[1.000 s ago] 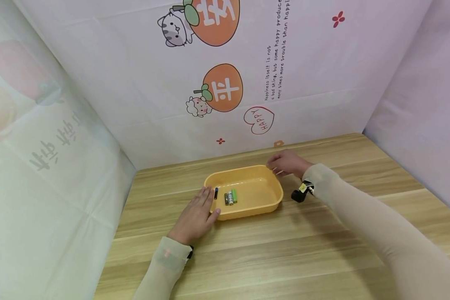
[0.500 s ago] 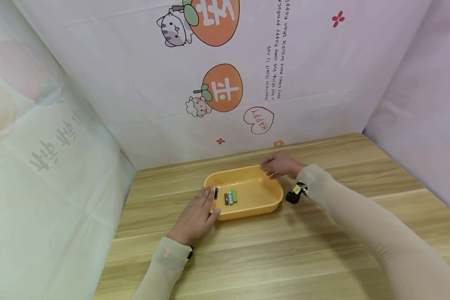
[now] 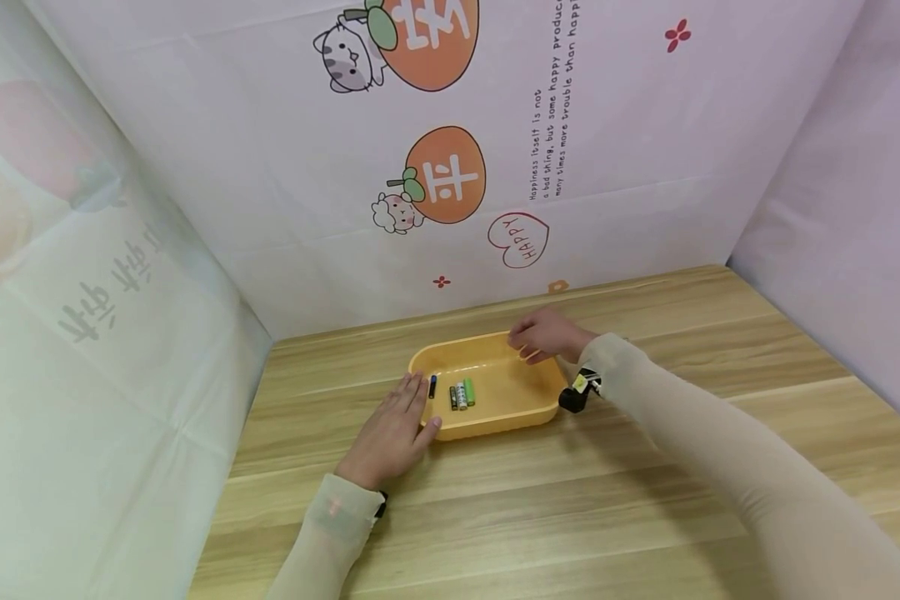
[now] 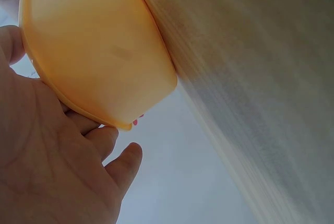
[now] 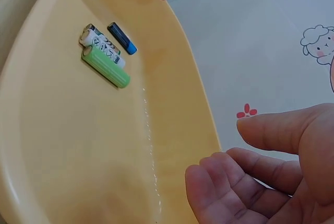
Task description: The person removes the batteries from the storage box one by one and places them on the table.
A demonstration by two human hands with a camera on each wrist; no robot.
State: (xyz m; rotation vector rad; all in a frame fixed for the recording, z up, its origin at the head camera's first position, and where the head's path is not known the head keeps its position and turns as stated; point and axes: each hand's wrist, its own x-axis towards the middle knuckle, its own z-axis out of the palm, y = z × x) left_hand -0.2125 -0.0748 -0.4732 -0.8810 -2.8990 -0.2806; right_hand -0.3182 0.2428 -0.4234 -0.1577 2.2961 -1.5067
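Observation:
A yellow plastic basin (image 3: 510, 392) stands on the table, with several small batteries in its left half. A green battery (image 5: 106, 67) lies beside a white patterned battery (image 5: 102, 48) and a dark battery (image 3: 453, 398), all roughly parallel. Slightly apart, near the left wall, is a black-and-blue battery (image 5: 122, 38). My left hand (image 3: 386, 433) rests its extended fingers against the basin's left rim, thumb at the near corner. Over the basin's far right part hovers my right hand (image 3: 547, 333), fingers loosely bent, nothing between thumb and fingers in the right wrist view.
The wood-grain table (image 3: 487, 517) extends around the basin. A white printed cloth wall (image 3: 307, 208) rises close behind it, with further cloth on the left and right sides. A small black camera (image 3: 572, 400) hangs from the right wrist near the basin's right end.
My right hand has moved left, from the basin's far right corner to over its inside. The left hand, the basin and the batteries have stayed where they were.

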